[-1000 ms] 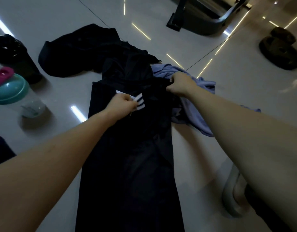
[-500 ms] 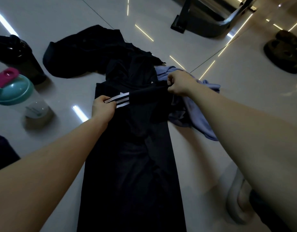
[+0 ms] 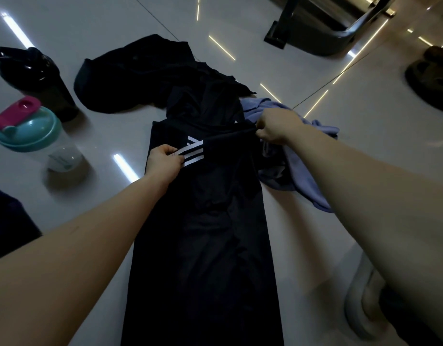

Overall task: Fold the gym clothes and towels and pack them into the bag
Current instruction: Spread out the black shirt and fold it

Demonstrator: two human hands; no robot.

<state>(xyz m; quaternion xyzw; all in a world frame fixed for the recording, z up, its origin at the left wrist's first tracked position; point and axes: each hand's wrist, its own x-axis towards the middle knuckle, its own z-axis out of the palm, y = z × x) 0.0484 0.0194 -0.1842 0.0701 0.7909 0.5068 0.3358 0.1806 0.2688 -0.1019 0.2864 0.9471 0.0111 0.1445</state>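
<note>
- My left hand (image 3: 163,161) pinches the black garment (image 3: 203,245) at its white-striped edge; my right hand (image 3: 277,126) pinches the opposite edge.
- It stretches between my fingers, the rest lying on the floor (image 3: 315,71) below them.
- Seems light, limp, slippery: I'd grip hems.

A long black garment (image 3: 203,245) lies flat on a glossy pale floor (image 3: 340,146). The left hand (image 3: 163,162) pinches its white-striped edge (image 3: 193,153); the right hand (image 3: 277,126) grips the opposite edge. A lilac cloth (image 3: 302,171) lies just right, with a teal-lidded shaker bottle (image 3: 35,136) and a black bottle (image 3: 38,78) at left.
</note>
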